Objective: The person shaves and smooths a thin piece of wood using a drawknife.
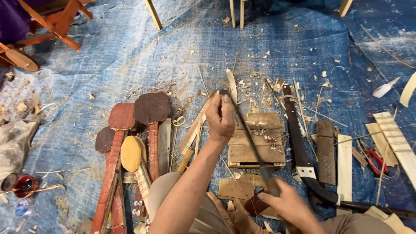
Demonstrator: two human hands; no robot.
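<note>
At the far left, on the blue tarp [108, 52] that covers the floor, a small round tin of dark red liquid [24, 185] stands near a crumpled plastic sheet. Beside it lie several long reddish wooden paddles [122, 130] with rounded heads, one with a pale yellow disc resting on it. The left hand [221, 117] is raised over a small slatted wooden pallet [256, 139], fingers closed around the upper end of a thin wooden strip [232, 86]. The right hand [289, 207], low in the frame, grips the handle of a long narrow blade [251, 138] that runs up against the strip. Just right of the pallet lies a handsaw [296, 130], then flat offcuts, red-handled pliers [376, 159] and pale slats.
</note>
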